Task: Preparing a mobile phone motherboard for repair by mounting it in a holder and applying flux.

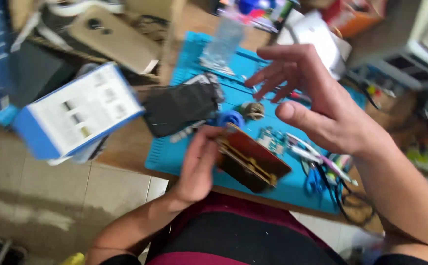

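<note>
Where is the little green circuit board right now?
In the head view, the green circuit board lies on the blue mat, right of centre, between the brown flat part in the left hand and the pliers.

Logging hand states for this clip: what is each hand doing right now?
Left hand: closed on the reddish-brown flat device.
Right hand: open, fingers spread, holding nothing.

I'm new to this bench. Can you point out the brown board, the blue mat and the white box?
Brown board [253, 159], head view, on its flat top face.
Blue mat [167, 152], head view, on its bare left part.
White box [84, 110], head view, on its white top.
</note>
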